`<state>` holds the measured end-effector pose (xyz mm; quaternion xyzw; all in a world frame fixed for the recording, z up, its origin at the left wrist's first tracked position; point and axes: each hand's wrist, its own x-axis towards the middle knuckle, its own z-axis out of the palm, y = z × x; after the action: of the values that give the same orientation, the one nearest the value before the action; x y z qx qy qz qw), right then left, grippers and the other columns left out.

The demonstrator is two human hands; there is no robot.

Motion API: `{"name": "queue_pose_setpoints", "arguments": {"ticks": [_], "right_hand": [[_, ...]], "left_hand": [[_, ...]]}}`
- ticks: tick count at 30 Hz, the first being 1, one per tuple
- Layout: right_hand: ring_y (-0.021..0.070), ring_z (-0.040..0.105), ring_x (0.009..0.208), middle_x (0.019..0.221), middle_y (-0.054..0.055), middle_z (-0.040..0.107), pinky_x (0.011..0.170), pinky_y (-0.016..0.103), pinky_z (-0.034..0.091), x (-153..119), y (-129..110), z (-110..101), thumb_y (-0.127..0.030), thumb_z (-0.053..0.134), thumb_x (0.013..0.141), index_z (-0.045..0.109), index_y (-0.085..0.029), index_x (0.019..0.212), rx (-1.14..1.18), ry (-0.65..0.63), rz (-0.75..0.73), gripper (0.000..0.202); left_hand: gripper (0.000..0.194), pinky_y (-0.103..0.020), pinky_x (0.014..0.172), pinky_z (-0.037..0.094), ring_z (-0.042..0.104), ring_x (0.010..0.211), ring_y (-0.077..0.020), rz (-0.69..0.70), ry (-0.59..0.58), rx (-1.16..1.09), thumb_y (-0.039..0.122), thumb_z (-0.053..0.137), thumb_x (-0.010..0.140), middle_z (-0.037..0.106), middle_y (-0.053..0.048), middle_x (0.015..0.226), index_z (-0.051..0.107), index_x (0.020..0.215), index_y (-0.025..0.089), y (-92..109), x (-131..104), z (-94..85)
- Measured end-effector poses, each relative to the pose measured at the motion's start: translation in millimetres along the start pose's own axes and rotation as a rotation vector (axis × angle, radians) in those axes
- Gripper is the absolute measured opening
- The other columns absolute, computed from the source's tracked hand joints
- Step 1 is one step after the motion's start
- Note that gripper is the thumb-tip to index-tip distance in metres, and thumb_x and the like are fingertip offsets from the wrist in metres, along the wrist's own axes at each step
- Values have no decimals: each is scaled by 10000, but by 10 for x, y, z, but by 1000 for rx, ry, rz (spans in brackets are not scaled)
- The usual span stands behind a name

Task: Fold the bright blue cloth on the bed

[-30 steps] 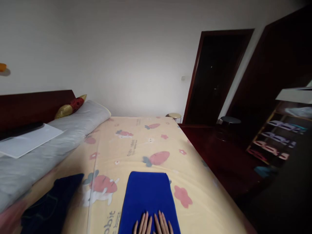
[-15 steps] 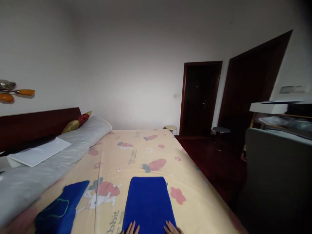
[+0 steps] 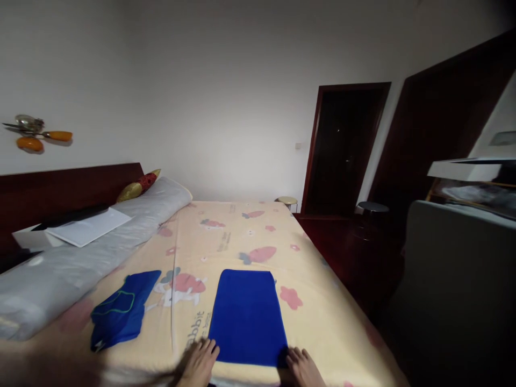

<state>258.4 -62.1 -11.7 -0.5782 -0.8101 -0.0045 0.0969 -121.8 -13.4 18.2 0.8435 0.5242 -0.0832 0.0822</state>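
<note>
A flat, smooth blue cloth [image 3: 248, 317] lies as a neat rectangle on the bed, its near edge close to the bed's front. My left hand [image 3: 200, 357] is at its near left corner, fingers bent over the edge. At the near right corner, my right hand [image 3: 301, 365] has its fingers curled in against the side; the thumbs are mostly hidden. To the left rests a crumpled blue bag-like piece [image 3: 123, 310] with green cord or trim, touched by neither hand.
The bed [image 3: 322, 322] has a cream sheet printed with carrots and rabbits. Along its left side runs a rolled grey quilt [image 3: 161, 201] with a white board [image 3: 91, 226] on top. On the right are a dark panel [image 3: 455, 269], a stool [image 3: 373, 208] and a door [image 3: 346, 150].
My hands have gone from lying flat on the cloth's near part to its two near corners. The view has tipped down and shifted left, showing the cloth's near edge.
</note>
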Motion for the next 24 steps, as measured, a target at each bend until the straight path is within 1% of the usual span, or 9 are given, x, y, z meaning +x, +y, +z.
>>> {"name": "queue_pose_setpoints", "arguments": {"ticks": [4, 7, 9, 11, 14, 16, 18, 21, 24], "right_hand": [[285, 578, 1100, 1170, 132, 678, 955, 422, 377, 50, -17, 29, -121, 481, 815, 702, -178, 992, -30, -1, 50, 288], [273, 565, 1121, 1181, 112, 676, 972, 417, 358, 88, 4, -22, -54, 472, 800, 710, -188, 939, -25, 2, 71, 306], [255, 572, 1093, 1198, 82, 669, 960, 403, 356, 119, 32, -104, -50, 473, 811, 704, -202, 925, -9, 9, 85, 300], [235, 583, 1030, 1125, 54, 691, 912, 381, 365, 147, 52, -203, -77, 480, 831, 692, -216, 896, 11, 13, 96, 261], [216, 584, 943, 949, 39, 700, 838, 356, 359, 169, 51, -320, -109, 466, 849, 673, -218, 821, 53, -11, 107, 236], [219, 581, 917, 904, 57, 694, 822, 360, 350, 169, 39, -361, -110, 451, 837, 664, -202, 780, 76, -45, 117, 239], [230, 580, 909, 883, 82, 693, 817, 368, 346, 158, 32, -387, -114, 450, 805, 655, -184, 750, 95, -79, 128, 224], [229, 581, 884, 869, 86, 684, 813, 366, 353, 123, 42, -438, -137, 479, 725, 637, -179, 747, 148, -120, 130, 165], [213, 586, 802, 835, 53, 672, 759, 344, 379, 85, 66, -523, -166, 511, 616, 617, -198, 743, 248, -151, 147, 169]], "left_hand": [[616, -537, 1134, 291, 378, 1374, -282, -2, 30, 65, 34, 371, 790, 466, -122, 1464, 479, 1371, 208, 92, 50, -81], [604, -507, 1148, 263, 404, 1359, -250, -33, 72, 84, -5, 314, 806, 507, -106, 1434, 522, 1329, 213, 92, 32, -197], [572, -467, 1152, 247, 433, 1332, -227, -56, 117, 46, -16, 296, 812, 561, -93, 1376, 587, 1248, 213, 56, 7, -306], [516, -428, 1116, 286, 490, 1262, -213, -65, 146, -17, -14, 311, 804, 627, -72, 1262, 651, 1112, 223, 12, -18, -430], [437, -382, 1041, 337, 534, 1159, -199, -43, 160, -93, -4, 351, 773, 662, -38, 1107, 671, 945, 239, -41, -42, -563], [411, -376, 1032, 324, 532, 1137, -194, -30, 158, -127, -4, 374, 742, 659, -27, 1066, 665, 892, 246, -62, -44, -574], [396, -379, 1047, 295, 517, 1152, -195, -38, 137, -154, -3, 402, 707, 654, -27, 1067, 660, 871, 248, -74, -40, -537], [381, -377, 1071, 257, 494, 1185, -204, -65, 65, -217, 8, 457, 658, 646, -40, 1095, 657, 885, 240, -89, -42, -495], [302, -362, 1033, 304, 533, 1103, -215, -75, 15, -296, 70, 541, 605, 654, -15, 1025, 657, 820, 248, -123, -56, -531]]}}
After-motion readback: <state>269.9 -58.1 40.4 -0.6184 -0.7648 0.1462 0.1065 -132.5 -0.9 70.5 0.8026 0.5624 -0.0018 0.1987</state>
